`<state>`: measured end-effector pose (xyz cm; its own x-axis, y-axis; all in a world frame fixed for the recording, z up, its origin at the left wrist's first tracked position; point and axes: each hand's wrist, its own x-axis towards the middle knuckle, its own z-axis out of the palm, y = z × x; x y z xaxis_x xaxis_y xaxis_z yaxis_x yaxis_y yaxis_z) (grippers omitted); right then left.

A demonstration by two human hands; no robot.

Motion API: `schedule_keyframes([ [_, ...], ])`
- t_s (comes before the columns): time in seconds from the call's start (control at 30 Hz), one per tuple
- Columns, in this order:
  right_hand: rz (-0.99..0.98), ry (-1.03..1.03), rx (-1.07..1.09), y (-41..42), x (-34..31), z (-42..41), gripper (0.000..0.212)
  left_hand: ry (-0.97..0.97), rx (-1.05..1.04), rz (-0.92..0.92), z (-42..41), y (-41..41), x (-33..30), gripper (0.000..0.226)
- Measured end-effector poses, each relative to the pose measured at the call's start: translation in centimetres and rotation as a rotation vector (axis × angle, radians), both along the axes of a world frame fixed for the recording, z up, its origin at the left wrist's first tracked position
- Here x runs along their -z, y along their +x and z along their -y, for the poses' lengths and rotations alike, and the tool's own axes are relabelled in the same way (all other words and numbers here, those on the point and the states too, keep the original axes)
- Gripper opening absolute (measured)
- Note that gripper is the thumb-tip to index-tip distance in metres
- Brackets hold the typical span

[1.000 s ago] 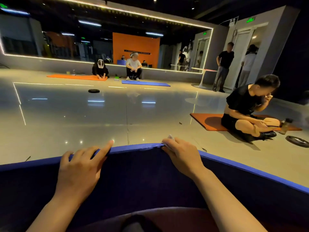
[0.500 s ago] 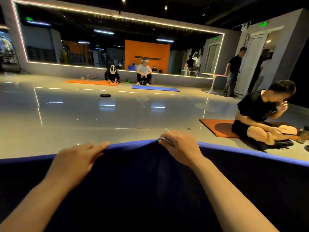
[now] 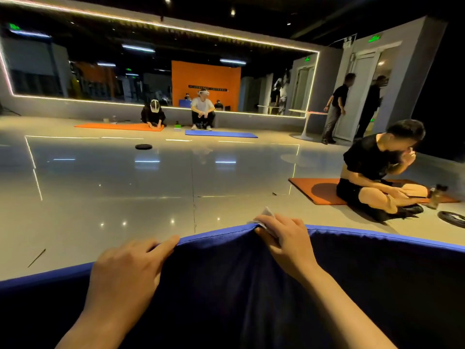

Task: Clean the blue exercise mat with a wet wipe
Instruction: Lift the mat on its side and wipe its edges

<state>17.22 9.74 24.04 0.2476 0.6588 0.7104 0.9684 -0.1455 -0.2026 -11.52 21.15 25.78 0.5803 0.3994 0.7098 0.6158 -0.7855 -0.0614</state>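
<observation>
Blue exercise mat [image 3: 251, 285] rises in front of me, far edge lifted. My right hand [image 3: 284, 238] pinches that edge together with the wet wipe [image 3: 266, 217]; my left hand [image 3: 125, 270] rests flat, fingers [image 3: 166, 244] straight.

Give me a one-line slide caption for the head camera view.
Right hand pinches a wet wipe on the blue mat's far edge; left hand rests flat beside it.

Both hands on the mat's [image 3: 226, 285] far edge: left hand [image 3: 125, 275] left of right hand [image 3: 284, 238], wipe [image 3: 266, 214] apparently under the right one.
</observation>
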Motion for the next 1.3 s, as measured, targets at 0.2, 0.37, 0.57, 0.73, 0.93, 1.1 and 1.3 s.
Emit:
schedule_keyframes([
  [0.2, -0.002, 0.038, 0.028, -1.4, 0.6, -0.1, 0.029, -0.023, -0.033, -0.013, -1.0, -0.3, 0.6, 0.038],
  [0.37, -0.076, 0.151, 0.118, -4.9, 1.5, -0.5, 0.032, -0.051, -0.039, -0.007, -1.4, -0.2, 0.8, 0.046],
  [0.57, 0.054, 0.111, -0.101, -12.8, 0.8, -3.5, 0.035, -0.024, -0.074, 0.029, -0.4, -0.4, 1.7, 0.059],
  [0.73, 0.264, -0.025, -0.065, -10.9, -0.4, -1.9, 0.03, -0.031, -0.032, 0.037, -0.2, -0.9, 1.6, 0.071],
  [0.93, 0.28, -0.109, 0.33, -1.6, -0.5, 4.2, 0.039, -0.086, -0.041, 0.0, 0.1, -1.0, 1.4, 0.073],
  [1.1, 0.103, 0.0, 0.322, -3.8, 0.1, 2.4, 0.035, -0.058, -0.037, 0.016, 0.2, -1.0, 1.7, 0.075],
  [1.3, 0.169, 0.079, 0.078, -13.6, 0.6, -3.5, 0.042, -0.032, -0.05, 0.061, 0.3, -1.0, 1.8, 0.072],
])
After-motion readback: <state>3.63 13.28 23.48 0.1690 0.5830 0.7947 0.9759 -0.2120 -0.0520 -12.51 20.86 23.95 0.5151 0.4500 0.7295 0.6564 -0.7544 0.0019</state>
